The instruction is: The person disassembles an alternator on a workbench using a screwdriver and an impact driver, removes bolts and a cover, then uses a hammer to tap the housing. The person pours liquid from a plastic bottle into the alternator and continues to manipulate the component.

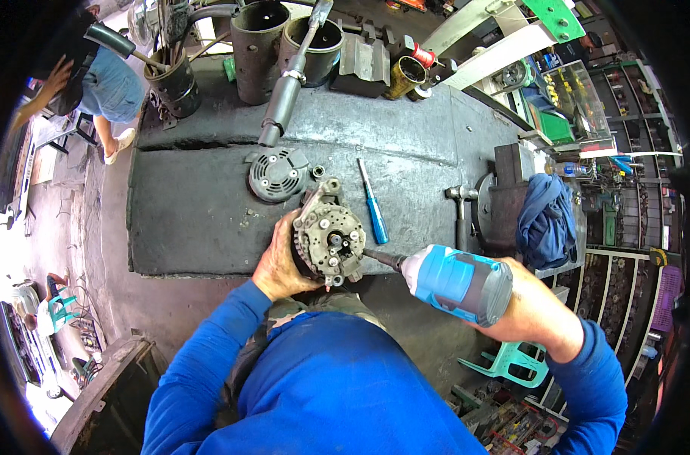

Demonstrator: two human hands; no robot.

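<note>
My left hand (283,262) grips the side of an alternator (328,236) at the front edge of the dark workbench, its round, bolted metal end facing up. In my right hand (523,303) is a blue and grey cordless power driver (455,282), pointing left. The driver's bit (381,258) reaches the right rim of the alternator; whether it sits on a screw I cannot tell. Just behind the alternator lie a round slotted cover (277,174) and a small metal nut or bushing (318,171). A blue-handled screwdriver (375,211) rests to the right.
A hammer (461,208) lies at the right of the workbench (193,220), near a blue cloth (546,218). Metal cylinders (258,57) and a tool-filled can (174,87) stand along the back. A green plastic stool (511,365) is at lower right. Another person (110,83) is at upper left.
</note>
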